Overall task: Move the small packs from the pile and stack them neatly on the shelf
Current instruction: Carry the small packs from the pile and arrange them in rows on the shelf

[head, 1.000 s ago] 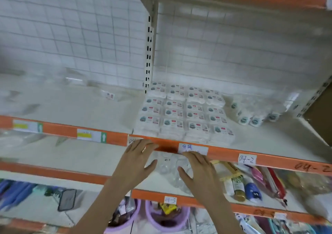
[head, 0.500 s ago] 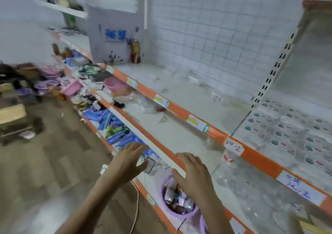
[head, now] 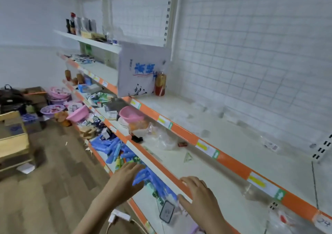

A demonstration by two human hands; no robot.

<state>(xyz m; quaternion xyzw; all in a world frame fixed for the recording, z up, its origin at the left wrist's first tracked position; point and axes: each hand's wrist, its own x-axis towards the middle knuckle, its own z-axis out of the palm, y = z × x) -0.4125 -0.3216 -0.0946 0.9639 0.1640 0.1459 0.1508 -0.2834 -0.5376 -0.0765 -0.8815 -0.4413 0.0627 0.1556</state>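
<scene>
Neither the stacked small packs nor the pile is in view now. My left hand (head: pixel 125 180) hovers open, fingers spread, over the lower shelf of blue items (head: pixel 115 148). My right hand (head: pixel 199 200) is also open, fingers spread, above the orange front edge of the middle shelf (head: pixel 161 165). Neither hand holds anything. The upper white shelf (head: pixel 233 140) with its orange price rail runs from the centre to the right edge and is mostly bare.
A large white bag with blue print (head: pixel 142 72) and a red-brown bottle (head: pixel 160 84) stand on the upper shelf. Pink baskets (head: pixel 132 114), clear plastic wrap (head: pixel 161 136) and a phone (head: pixel 167 214) lie on lower shelves. Cardboard boxes (head: pixel 12 138) sit on the floor at left.
The view has swung left, away from the stacked packs, along the shelving aisle. Both hands stayed open in front of me and now hover over the lower shelves.
</scene>
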